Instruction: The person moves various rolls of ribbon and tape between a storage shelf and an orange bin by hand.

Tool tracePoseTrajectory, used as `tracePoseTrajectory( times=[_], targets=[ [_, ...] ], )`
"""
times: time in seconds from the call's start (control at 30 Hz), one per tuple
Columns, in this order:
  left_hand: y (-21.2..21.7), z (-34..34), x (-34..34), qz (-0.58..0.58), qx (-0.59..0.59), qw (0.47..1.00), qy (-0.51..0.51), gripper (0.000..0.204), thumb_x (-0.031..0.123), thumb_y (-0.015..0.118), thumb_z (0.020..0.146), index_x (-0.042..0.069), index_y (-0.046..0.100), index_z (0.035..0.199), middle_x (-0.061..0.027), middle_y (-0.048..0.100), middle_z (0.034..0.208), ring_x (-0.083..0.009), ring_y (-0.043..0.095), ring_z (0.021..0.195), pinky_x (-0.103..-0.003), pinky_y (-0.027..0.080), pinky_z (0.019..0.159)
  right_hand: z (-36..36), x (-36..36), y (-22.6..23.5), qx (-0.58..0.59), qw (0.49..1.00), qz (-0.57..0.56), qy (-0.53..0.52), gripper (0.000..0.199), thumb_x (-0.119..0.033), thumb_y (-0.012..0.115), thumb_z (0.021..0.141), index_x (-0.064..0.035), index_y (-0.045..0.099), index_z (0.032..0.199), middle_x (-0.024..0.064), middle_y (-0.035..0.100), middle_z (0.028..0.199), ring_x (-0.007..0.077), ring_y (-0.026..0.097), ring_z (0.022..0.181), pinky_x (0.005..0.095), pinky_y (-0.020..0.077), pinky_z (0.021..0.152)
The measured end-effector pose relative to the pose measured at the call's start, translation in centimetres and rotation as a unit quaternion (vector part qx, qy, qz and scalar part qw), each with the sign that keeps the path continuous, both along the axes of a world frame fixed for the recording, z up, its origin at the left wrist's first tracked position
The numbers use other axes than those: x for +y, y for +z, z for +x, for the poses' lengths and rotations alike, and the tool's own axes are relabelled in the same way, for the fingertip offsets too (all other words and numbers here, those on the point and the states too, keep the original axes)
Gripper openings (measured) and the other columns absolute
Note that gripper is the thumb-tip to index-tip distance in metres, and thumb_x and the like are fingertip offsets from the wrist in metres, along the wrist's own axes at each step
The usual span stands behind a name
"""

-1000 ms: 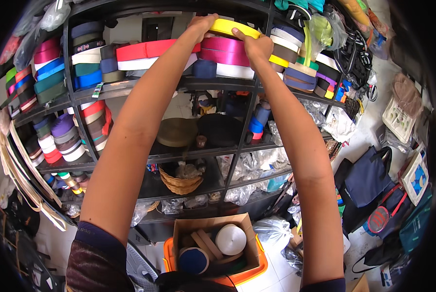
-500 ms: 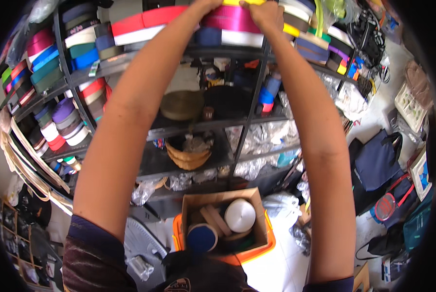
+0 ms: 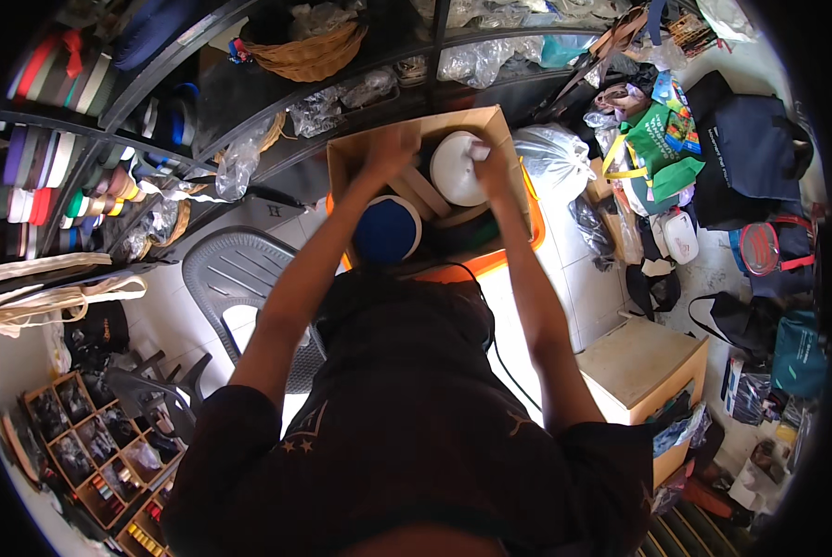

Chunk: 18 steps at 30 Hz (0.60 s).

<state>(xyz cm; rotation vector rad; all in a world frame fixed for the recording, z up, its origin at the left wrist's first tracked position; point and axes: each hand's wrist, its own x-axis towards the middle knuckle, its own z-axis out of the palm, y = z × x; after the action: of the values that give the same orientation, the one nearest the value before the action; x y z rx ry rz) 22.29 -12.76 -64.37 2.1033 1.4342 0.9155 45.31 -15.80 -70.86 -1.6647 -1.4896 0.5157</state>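
Head view, looking down: right hand (image 3: 486, 160) with fingers curled onto the rim of a round white tape spool (image 3: 455, 167), left hand (image 3: 390, 148) spread apart against the inner wall of an open brown cardboard box (image 3: 490, 121). White spool already inside the box, beside a round blue tape spool (image 3: 387, 228) and tan flat pieces. Box seated in an orange plastic crate (image 3: 499, 265) below dark metal shelving (image 3: 156, 74). Grip not yet released; settling apparently unfinished.
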Motion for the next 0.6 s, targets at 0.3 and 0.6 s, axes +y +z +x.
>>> tracePoseTrajectory(
  times=[0.3,0.6],
  targets=[
    [-16.5,-8.8,-11.5,-0.330,0.109,0.937,0.026,0.087,0.027,0.082,0.069,-0.001,0.032,0.134,-0.0314,0.051,0.124,-0.0459,0.053,0.114,-0.048,0.045,0.098,-5.9,-10.8,-8.1,0.127,0.906,-0.359,0.187,0.056,-0.026,0.078,0.072,0.0077,0.061,0.112,0.0217,0.067,0.097,0.0274,0.065,0.096,0.0356,0.0485,0.082],
    [-18.3,-9.8,-11.5,-0.385,0.145,0.911,0.033,0.089,0.030,0.081,0.070,-0.011,0.029,0.129,-0.0339,0.055,0.118,-0.0469,0.056,0.110,-0.046,0.048,0.093,-9.6,-9.9,-9.2,0.059,0.902,-0.387,0.182,0.068,-0.024,0.080,0.068,0.0049,0.055,0.124,0.0219,0.064,0.111,0.0286,0.064,0.099,0.0356,0.0531,0.080]
  ],
)
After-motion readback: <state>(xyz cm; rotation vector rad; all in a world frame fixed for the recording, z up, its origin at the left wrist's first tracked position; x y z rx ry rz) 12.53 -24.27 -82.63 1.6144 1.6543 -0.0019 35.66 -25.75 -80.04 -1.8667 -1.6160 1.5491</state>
